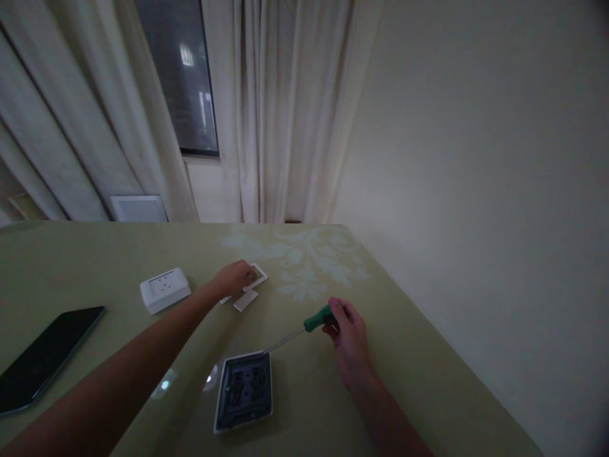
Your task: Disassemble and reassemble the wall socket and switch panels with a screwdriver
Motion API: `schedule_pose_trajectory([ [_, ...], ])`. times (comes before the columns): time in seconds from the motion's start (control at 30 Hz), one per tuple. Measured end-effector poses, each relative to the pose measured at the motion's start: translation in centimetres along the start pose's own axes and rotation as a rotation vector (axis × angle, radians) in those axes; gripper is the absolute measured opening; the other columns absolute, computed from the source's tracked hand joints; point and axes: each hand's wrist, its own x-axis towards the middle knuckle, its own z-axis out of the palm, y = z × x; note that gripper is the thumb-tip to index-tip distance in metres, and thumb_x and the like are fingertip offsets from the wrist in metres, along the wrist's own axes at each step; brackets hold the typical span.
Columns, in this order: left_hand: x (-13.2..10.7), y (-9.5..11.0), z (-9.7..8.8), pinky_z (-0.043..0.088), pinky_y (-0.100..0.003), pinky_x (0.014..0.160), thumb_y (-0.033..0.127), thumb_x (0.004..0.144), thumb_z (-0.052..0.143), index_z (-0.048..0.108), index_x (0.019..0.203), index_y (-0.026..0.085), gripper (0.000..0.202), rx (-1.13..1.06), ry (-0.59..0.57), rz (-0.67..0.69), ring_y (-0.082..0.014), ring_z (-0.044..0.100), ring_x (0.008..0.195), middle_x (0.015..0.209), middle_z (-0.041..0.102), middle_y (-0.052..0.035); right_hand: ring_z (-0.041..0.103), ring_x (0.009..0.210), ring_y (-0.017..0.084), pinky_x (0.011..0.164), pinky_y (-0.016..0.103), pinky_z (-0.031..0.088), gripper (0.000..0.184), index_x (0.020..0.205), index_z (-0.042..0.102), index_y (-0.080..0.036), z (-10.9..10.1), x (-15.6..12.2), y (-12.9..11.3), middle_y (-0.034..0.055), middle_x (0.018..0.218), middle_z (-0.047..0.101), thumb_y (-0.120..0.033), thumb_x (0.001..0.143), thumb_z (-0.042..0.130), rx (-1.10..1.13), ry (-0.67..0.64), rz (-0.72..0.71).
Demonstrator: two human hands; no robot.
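A screwdriver (pixel 316 318) with a green handle and thin metal shaft is gripped in my right hand (pixel 349 336). Its tip meets, or lies just over, the upper right corner of a square wall-plate unit (pixel 245 390), whose dark back faces up within a white rim. Farther off, my left hand (pixel 235 277) reaches down onto a white rectangular frame (pixel 261 274), fingers bent and partly hidden. What those fingers hold, if anything, cannot be made out. A small flat white piece (pixel 246 300) lies beside that hand, and another white edge shows under the wrist.
On the left sits a white socket box (pixel 165 290), with a dark tablet or phone (pixel 45 358) nearer to me. The glossy greenish table (pixel 304 419) has a pale floral pattern. A wall (pixel 476 190) borders its right edge; curtains (pixel 295 114) hang behind.
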Motion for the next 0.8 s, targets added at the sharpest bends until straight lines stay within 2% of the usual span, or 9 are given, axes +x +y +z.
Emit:
schedule_pose_trajectory([
  [0.23, -0.4, 1.4, 0.6, 0.065, -0.048, 0.097, 0.035, 0.107, 0.073, 0.070, 0.132, 0.019, 0.029, -0.045, 0.077, -0.045, -0.0271, 0.074, 0.113, 0.134, 0.072, -0.0100, 0.066, 0.068, 0.015, 0.057, 0.024, 0.050, 0.054, 0.086, 0.072, -0.019, 0.3, -0.4, 0.1, -0.0002, 0.078, 0.069, -0.061, 0.064, 0.097, -0.003, -0.023, 0.011],
  [0.37, -0.7, 2.9, 0.3, 0.064, -0.048, 0.097, 0.036, 0.107, 0.074, 0.070, 0.132, 0.019, 0.031, -0.112, 0.176, -0.072, -0.0273, 0.074, 0.114, 0.134, 0.072, -0.0103, 0.066, 0.067, 0.016, 0.057, 0.024, 0.050, 0.053, 0.085, 0.073, -0.019, 0.4, -0.5, 0.0, -0.0001, 0.076, 0.069, -0.061, 0.064, 0.096, -0.009, -0.024, 0.012],
  [0.43, -1.6, 3.6, -0.2, 0.063, -0.049, 0.098, 0.036, 0.107, 0.072, 0.071, 0.129, 0.018, 0.028, -0.166, 0.246, -0.065, -0.0272, 0.074, 0.113, 0.130, 0.073, -0.0100, 0.066, 0.066, 0.016, 0.057, 0.025, 0.050, 0.052, 0.085, 0.073, -0.019, 0.3, -0.5, 0.0, 0.0001, 0.076, 0.069, -0.061, 0.064, 0.095, -0.008, -0.021, 0.012],
  [0.5, -3.6, 4.3, -0.6, 0.062, -0.047, 0.098, 0.033, 0.109, 0.067, 0.072, 0.120, 0.017, 0.020, -0.235, 0.305, -0.033, -0.0261, 0.075, 0.108, 0.119, 0.077, -0.0088, 0.066, 0.067, 0.016, 0.058, 0.025, 0.050, 0.050, 0.086, 0.073, -0.020, 0.3, -0.4, -0.2, 0.0003, 0.077, 0.070, -0.060, 0.065, 0.095, -0.004, -0.016, 0.010],
  [0.53, -5.1, 4.7, -0.7, 0.062, -0.043, 0.097, 0.030, 0.111, 0.061, 0.073, 0.114, 0.018, 0.017, -0.272, 0.325, -0.006, -0.0256, 0.076, 0.104, 0.111, 0.079, -0.0085, 0.066, 0.067, 0.016, 0.058, 0.026, 0.050, 0.050, 0.087, 0.073, -0.020, 0.2, -0.4, -0.3, 0.0005, 0.077, 0.070, -0.059, 0.066, 0.094, 0.000, -0.014, 0.009],
  [0.6, -8.9, 5.7, -0.4, 0.062, -0.036, 0.093, 0.030, 0.110, 0.055, 0.073, 0.112, 0.022, 0.020, -0.345, 0.340, 0.063, -0.0241, 0.077, 0.101, 0.108, 0.080, -0.0068, 0.066, 0.068, 0.017, 0.058, 0.026, 0.050, 0.049, 0.087, 0.072, -0.020, 0.1, -0.3, -0.5, 0.0009, 0.078, 0.071, -0.058, 0.066, 0.094, 0.011, -0.011, 0.006],
  [0.7, -15.0, 7.1, 1.0, 0.062, -0.036, 0.091, 0.035, 0.110, 0.049, 0.072, 0.122, 0.028, 0.027, -0.513, 0.394, 0.190, -0.0242, 0.076, 0.103, 0.113, 0.079, -0.0057, 0.067, 0.069, 0.017, 0.058, 0.026, 0.049, 0.047, 0.086, 0.072, -0.020, 0.1, -0.2, -0.8, 0.0013, 0.079, 0.071, -0.056, 0.066, 0.095, 0.025, -0.004, 0.003],
  [0.73, -16.7, 7.5, 1.7, 0.063, -0.036, 0.088, 0.037, 0.111, 0.049, 0.073, 0.116, 0.030, 0.026, -0.599, 0.420, 0.229, -0.0238, 0.077, 0.100, 0.109, 0.079, -0.0045, 0.067, 0.069, 0.017, 0.058, 0.026, 0.048, 0.047, 0.086, 0.072, -0.020, 0.1, -0.2, -0.8, 0.0011, 0.079, 0.071, -0.056, 0.065, 0.095, 0.028, 0.002, 0.002],
  [0.8, -19.2, 8.1, 2.8, 0.064, -0.034, 0.079, 0.038, 0.108, 0.056, 0.073, 0.112, 0.032, 0.019, -0.718, 0.439, 0.212, -0.0237, 0.079, 0.091, 0.101, 0.080, -0.0030, 0.066, 0.069, 0.016, 0.058, 0.025, 0.048, 0.048, 0.086, 0.072, -0.020, 0.1, -0.1, -0.9, 0.0007, 0.079, 0.071, -0.055, 0.064, 0.096, 0.032, 0.014, 0.001],
])
